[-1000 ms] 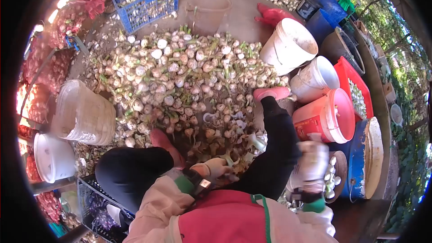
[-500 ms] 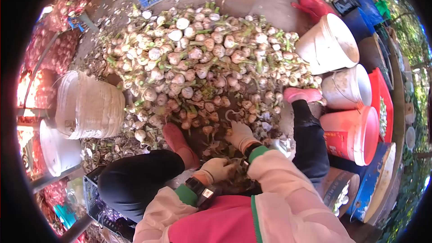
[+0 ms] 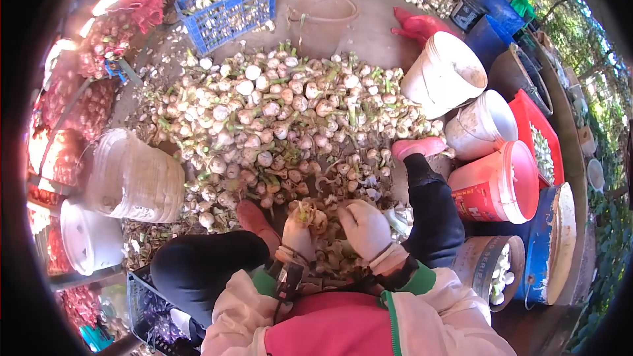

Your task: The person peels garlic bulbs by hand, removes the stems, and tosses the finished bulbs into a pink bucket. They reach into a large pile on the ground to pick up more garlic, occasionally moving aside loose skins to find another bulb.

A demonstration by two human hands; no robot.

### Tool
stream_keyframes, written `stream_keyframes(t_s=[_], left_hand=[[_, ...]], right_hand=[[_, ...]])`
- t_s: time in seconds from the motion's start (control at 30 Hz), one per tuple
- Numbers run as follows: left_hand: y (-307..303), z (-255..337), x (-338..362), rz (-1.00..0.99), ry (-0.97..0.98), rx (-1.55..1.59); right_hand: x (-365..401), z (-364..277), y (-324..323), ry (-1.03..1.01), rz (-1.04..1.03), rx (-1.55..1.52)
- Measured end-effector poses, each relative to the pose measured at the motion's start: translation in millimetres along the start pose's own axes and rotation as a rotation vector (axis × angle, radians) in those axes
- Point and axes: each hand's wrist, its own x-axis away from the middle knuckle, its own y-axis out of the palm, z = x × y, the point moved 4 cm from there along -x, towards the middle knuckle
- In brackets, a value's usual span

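Both my hands wear pale gloves and are close together above a litter of dry garlic skins (image 3: 339, 260) between my legs. My left hand (image 3: 298, 237) is closed around a garlic bulb (image 3: 310, 216) with loose brownish skin. Just to its right is my right hand (image 3: 366, 229), its fingers curled; what they hold is hidden. Beyond both hands spreads a wide heap of garlic bulbs (image 3: 283, 115), many with green stem stubs and dirty roots.
White buckets (image 3: 135, 175) stand on the left. More buckets, including a red one (image 3: 484, 191), line the right beside a red crate (image 3: 527, 109). A blue crate (image 3: 231, 16) sits beyond the heap. My pink shoes (image 3: 422, 148) flank the near heap.
My right hand has drawn back from the heap's edge, where it had a pale curved thing at its fingers. My left hand has risen and now shows a bulb. The view has shifted.
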Motion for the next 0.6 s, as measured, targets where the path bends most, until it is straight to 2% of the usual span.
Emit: stream_keyframes(t_s=[0.03,0.07,0.13,0.17,0.2,0.23,0.27,0.3,0.33,0.4,0.43,0.47,0.53,0.57,0.6], left_hand=[[28,11,7,0.287,0.023,-0.169],[27,10,9,0.277,0.037,-0.177],[42,23,19,0.251,0.761,-1.839],[36,25,20,0.378,0.389,-1.183],[10,27,20,0.367,0.402,-1.191],[-49,34,20,0.494,0.384,-0.862],[-84,35,22,0.606,0.354,-0.526],[-71,35,21,0.597,0.363,-0.531],[-39,35,22,0.607,0.423,-0.895],[40,27,31,0.589,0.512,-1.628],[80,26,33,0.532,0.613,-1.801],[87,19,29,0.513,0.620,-1.804],[88,6,26,0.287,0.523,-1.215],[38,-3,17,0.273,0.510,-0.698],[41,7,19,0.279,0.509,-0.704]], right_hand=[[0,-12,-6,-0.063,-0.002,0.075],[2,-22,-8,-0.122,-0.003,0.151],[14,-43,2,-0.226,-0.047,0.247],[24,-47,8,-0.276,-0.063,0.272],[34,-59,1,-0.324,-0.141,0.226],[50,-67,-4,-0.383,-0.175,0.219],[64,-72,-9,-0.440,-0.214,0.212],[67,-75,-25,-0.456,-0.044,0.215],[58,-70,-41,-0.455,0.099,0.189],[40,-50,-59,-0.278,0.223,0.145],[37,-47,-59,-0.305,0.259,0.181],[37,-50,-56,-0.301,0.248,0.175],[49,-47,-38,-0.366,0.160,0.155],[57,-46,-37,-0.428,0.178,0.113],[69,-48,-43,-0.427,0.176,0.106]])
